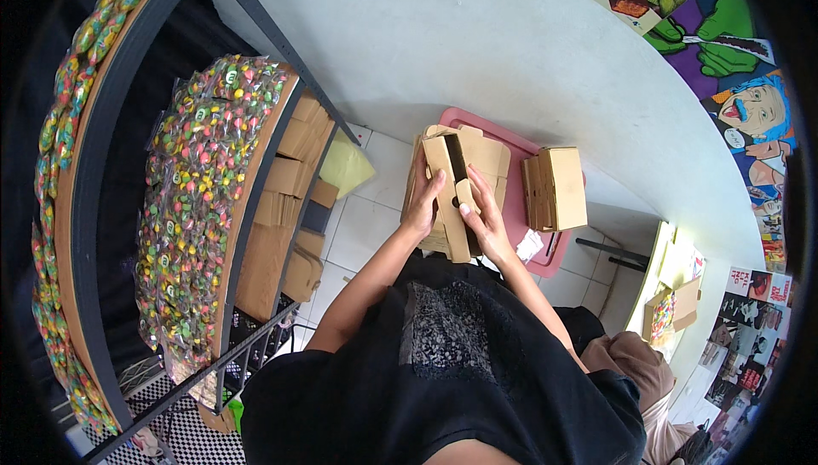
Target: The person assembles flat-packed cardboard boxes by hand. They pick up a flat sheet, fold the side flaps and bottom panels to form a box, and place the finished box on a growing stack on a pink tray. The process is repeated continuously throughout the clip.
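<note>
Head view: a flat brown cardboard box blank (450, 197) is clasped by the left hand (423, 201) and right hand (483, 218), fingers closed on it, above the pink plastic tray (521, 222). A folded brown cardboard box (558, 188) is seen on that tray.

shirt: black T-shirt (443, 380) with short sleeves | print: gray speckled patch (447, 333) on the front | legs: tan pants (635, 363) on the right | arms: bare, no watch or rings seen
</note>
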{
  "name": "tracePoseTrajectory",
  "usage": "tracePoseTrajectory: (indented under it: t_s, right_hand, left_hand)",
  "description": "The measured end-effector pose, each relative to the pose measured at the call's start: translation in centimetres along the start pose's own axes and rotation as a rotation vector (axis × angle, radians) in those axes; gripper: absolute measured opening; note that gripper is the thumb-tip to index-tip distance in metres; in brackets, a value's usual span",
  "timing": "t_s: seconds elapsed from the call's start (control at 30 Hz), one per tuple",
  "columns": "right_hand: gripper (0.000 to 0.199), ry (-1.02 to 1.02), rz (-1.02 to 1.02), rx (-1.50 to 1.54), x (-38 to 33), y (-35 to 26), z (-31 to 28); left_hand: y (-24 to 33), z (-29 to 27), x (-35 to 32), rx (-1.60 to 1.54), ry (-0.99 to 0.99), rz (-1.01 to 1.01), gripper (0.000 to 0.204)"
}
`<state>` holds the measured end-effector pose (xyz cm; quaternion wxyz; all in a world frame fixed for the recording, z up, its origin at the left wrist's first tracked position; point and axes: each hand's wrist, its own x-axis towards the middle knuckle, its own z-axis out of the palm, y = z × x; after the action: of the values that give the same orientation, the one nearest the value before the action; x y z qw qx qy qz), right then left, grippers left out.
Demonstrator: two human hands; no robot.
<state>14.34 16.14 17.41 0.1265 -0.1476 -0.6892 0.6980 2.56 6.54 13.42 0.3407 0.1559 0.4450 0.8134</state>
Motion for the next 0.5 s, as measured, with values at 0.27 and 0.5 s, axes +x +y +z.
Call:
tracePoseTrajectory:
  t_s: [0.27,0.5]
  right_hand:
    - [0.053,0.054,-0.021,-0.067,-0.2,0.6,0.5]
    - [0.055,0.073,-0.11,-0.263,-0.5,0.2,1.3]
  left_hand:
    - [0.1,1.0,-0.3,0.031,0.071,0.017,0.066]
    - [-1.9,0.6,-0.5,0.019,0.077,0.028,0.072]
